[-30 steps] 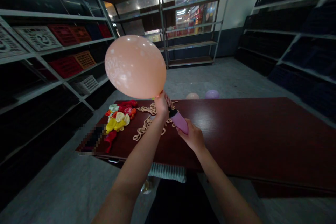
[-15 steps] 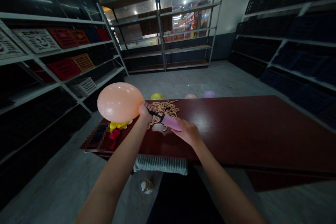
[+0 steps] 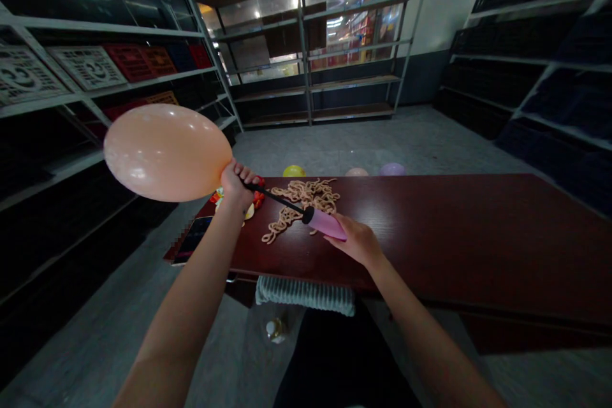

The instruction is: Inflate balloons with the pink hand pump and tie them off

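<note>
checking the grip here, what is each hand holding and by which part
The left hand pinches the inflated peach rubber balloon by its neck, over the pump's black nozzle. The right hand holds the pink plastic hand pump by its barrel.

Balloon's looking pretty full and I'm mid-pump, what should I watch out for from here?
1. The peach balloon looks taut; more strokes might burst it.
2. Only the left hand pinches its neck on the pump nozzle; it may slip off and vent.
3. The right hand works just above the table; it might knock the rim.
</note>
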### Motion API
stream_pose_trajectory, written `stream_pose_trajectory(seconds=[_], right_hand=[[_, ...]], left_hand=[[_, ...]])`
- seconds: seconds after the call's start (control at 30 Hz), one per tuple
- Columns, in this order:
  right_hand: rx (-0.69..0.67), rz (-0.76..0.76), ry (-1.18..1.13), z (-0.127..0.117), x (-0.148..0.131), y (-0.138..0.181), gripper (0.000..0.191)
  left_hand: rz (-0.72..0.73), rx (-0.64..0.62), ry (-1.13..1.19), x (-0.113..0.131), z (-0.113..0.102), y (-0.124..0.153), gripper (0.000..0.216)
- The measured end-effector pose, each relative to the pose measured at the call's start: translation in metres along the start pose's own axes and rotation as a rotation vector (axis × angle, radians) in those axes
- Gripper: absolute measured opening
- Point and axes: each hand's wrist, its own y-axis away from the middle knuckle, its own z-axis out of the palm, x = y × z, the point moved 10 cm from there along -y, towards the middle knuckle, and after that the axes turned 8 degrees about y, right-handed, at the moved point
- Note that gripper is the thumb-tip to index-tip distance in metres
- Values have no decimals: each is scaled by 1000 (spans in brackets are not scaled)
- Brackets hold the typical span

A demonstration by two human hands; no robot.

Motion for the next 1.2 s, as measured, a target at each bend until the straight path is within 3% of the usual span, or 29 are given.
stream_pose_trajectory(seconds=[0.13, 0.23, 0.37, 0.47, 0.6, 0.73, 1.03, 1.2], right_hand=[[34, 50, -12, -3, 7, 1, 47], [61, 101, -8, -6, 16, 2, 44], [48, 171, -40, -8, 26, 1, 43], [9, 236, -31, -9, 32, 0, 42], [29, 288, -1, -14, 36, -1, 39], [66, 304, 48, -13, 40, 0, 41], [15, 153, 154, 0, 21, -1, 47], [-37, 57, 154, -1, 4, -3, 49]], left_hand=[[65, -71, -14, 0, 31, 8, 50], [119, -118, -42, -13, 57, 11, 56], [75, -191, -93, -56, 89, 12, 58], [10, -192, -139, -100, 96, 14, 56], [-85, -152, -194, -155, 86, 18, 54], [-124, -103, -190, -173, 71, 17, 50], [-221, 41, -51, -152, 10, 8, 44], [-166, 86, 52, -120, -24, 6, 45]])
